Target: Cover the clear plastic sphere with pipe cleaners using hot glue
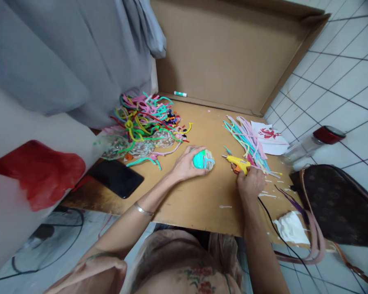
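Observation:
My left hand [187,164] is wrapped round a small ball [203,160], green on its left side, paler on the right, with a blue line across it. The ball is just above or on the table; I cannot tell which. To the right, my right hand [252,181] grips a yellow glue gun [237,162] by its handle, its nozzle pointing left toward the ball. An orange trigger shows under the gun's body, and a black cord runs down from my hand. Beyond the gun lies a bundle of pastel pipe cleaners [248,136].
A heap of colourful pipe cleaners [144,116] and a black phone [116,177] lie at left. A glue stick [180,94] rests by the cardboard panel [227,53]. At right are a printed paper [268,139], a bottle [313,143], a brown bag [340,204] and a crumpled tissue [292,228].

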{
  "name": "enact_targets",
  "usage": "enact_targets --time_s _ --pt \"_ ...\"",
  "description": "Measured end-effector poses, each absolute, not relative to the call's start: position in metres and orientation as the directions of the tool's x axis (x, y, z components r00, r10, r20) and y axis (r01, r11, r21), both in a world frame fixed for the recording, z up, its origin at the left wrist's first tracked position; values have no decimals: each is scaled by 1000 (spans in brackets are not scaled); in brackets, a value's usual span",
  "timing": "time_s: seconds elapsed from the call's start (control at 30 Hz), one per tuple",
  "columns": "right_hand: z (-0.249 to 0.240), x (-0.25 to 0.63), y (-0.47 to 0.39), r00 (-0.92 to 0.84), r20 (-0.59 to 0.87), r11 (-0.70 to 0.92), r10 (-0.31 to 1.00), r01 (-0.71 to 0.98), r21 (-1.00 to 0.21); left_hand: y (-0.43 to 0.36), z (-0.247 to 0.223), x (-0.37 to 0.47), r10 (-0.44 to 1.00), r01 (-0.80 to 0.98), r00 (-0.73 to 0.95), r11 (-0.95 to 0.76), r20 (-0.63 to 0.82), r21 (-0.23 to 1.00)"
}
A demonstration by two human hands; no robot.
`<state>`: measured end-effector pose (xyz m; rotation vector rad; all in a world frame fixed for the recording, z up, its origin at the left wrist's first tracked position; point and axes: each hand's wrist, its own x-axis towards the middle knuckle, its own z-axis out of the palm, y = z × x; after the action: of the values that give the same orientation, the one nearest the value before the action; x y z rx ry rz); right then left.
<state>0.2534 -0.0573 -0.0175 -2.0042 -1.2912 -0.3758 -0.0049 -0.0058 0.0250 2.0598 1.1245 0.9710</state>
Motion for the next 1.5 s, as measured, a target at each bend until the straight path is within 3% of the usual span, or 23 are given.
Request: enact_targets --time_s 0.07,0.13,0.23,0.4,0.6,0.83,1.07,1.5 --pt "-8 242 -58 414 648 -170 639 898 -406 -5 35 -3 859 478 443 -467 255 744" --pt "6 226 -56 306 702 69 644 889 -452 -4 43 -2 844 499 489 -478 220 723" --pt "28 201 -45 215 711 399 670 704 -588 0 43 -2 836 484 504 -484 220 729" --pt "45 172 -19 112 630 536 769 424 -730 8 32 -6 827 418 500 -490 257 765" --pt "33 166 -14 13 594 537 804 411 -736 10 33 -12 787 336 551 -514 278 789" --pt "26 171 -14 158 484 418 860 325 -848 16 26 -20 737 258 606 -537 299 803" --pt "20 166 -10 26 377 352 926 302 -886 17 24 -25 677 170 648 -575 349 800" --pt "12 162 -11 62 377 332 924 356 -874 14 31 -27 637 185 694 -608 335 772"
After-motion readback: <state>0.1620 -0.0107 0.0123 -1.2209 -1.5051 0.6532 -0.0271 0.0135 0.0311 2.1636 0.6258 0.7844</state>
